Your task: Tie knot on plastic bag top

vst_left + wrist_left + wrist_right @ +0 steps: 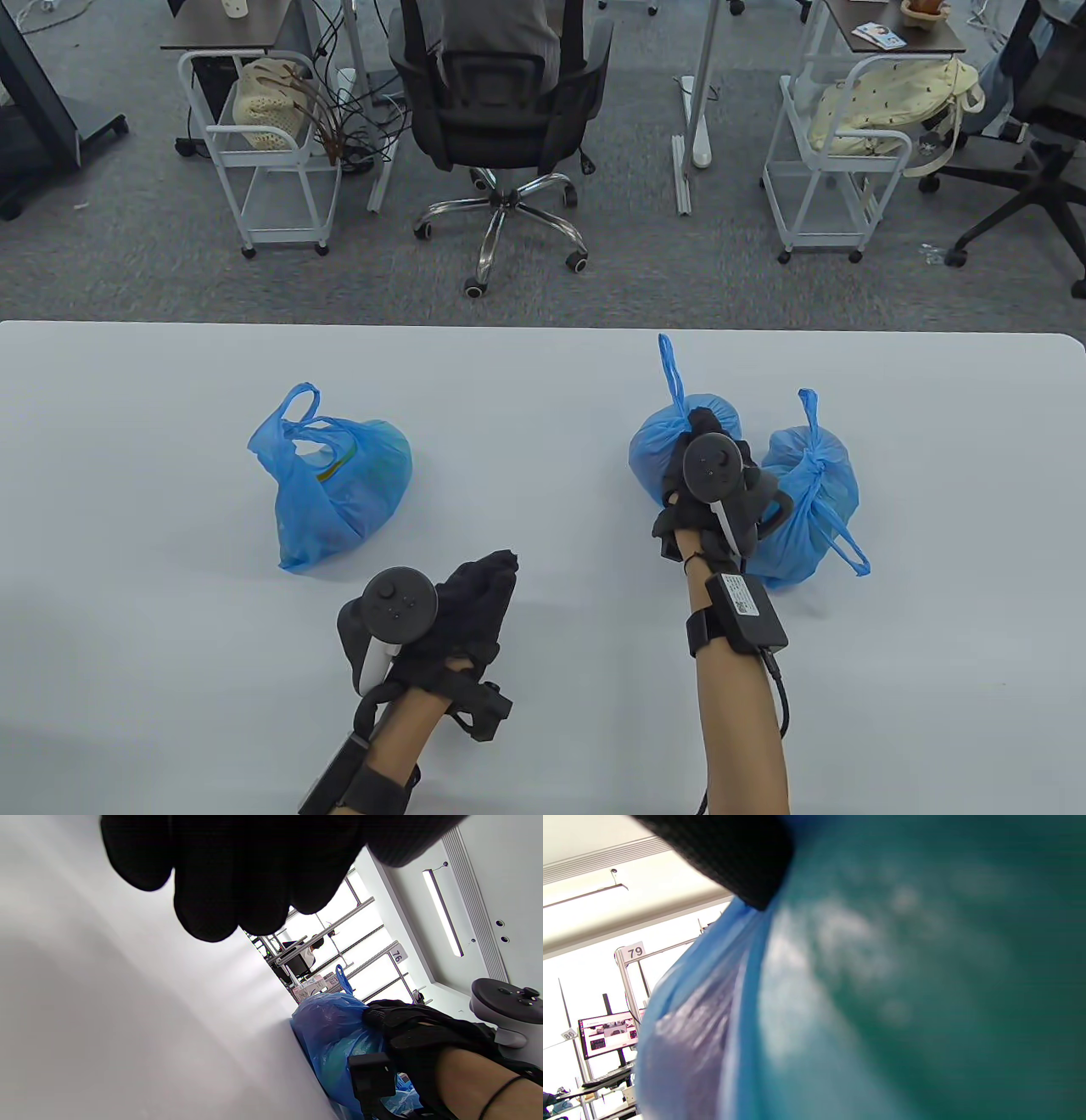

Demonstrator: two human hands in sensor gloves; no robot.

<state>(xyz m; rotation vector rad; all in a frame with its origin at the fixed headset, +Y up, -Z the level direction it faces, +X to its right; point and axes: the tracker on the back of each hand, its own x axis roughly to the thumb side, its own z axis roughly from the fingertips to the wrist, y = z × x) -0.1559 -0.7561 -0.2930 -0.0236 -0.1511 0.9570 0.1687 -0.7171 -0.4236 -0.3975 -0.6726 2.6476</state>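
Three blue plastic bags sit on the white table [127,424]. The left bag [339,484] is open at the top, its handles loose. The right-hand bag [810,501] has a knot [816,465] at its top. My right hand [708,437] grips the top of the middle bag [657,446], one handle [670,365] sticking up behind it. This bag fills the right wrist view [882,984], with a fingertip [729,857] on it. My left hand [479,581] is empty, fingers stretched out low over the table, apart from the bags. The left wrist view shows its fingertips [237,878] and the middle bag [326,1027].
The table's far edge [543,327] runs across the view. Beyond it on the floor stand an office chair [501,110] and two white carts [263,153] [836,153].
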